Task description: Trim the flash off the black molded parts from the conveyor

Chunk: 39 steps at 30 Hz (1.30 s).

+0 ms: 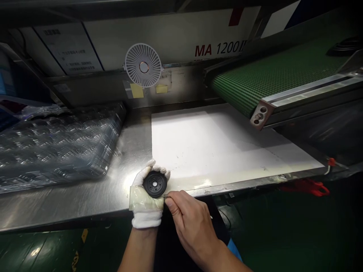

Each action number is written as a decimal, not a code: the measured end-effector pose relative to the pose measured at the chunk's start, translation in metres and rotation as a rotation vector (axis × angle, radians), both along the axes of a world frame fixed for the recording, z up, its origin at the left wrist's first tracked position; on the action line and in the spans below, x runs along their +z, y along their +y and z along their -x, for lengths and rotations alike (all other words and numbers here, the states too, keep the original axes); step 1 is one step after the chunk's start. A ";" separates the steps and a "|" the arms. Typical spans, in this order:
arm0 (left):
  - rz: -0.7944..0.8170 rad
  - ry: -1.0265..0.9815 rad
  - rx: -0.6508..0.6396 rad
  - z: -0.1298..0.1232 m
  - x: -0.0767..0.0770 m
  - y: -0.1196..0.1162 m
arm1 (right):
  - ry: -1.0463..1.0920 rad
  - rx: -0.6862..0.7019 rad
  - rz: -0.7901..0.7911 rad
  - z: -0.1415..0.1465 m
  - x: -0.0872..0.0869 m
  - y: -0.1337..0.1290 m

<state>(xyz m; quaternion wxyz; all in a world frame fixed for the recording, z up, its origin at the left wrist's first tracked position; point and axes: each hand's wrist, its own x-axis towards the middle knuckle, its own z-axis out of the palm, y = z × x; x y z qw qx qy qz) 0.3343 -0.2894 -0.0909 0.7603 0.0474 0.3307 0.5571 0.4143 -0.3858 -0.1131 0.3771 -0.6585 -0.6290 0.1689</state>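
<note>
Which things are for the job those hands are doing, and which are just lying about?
Seem in use:
wheel, in the gloved left hand
thin tool, in the right hand

Probably just around:
fan
trays
sheet
conveyor

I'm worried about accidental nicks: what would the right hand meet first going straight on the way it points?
Probably the black wheel, via the thin tool in the right hand; the gloved left hand is close too, and depth is unclear.
</note>
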 end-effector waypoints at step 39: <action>0.017 -0.191 -0.385 0.005 0.023 -0.020 | 0.761 -0.237 0.129 -0.116 0.010 -0.019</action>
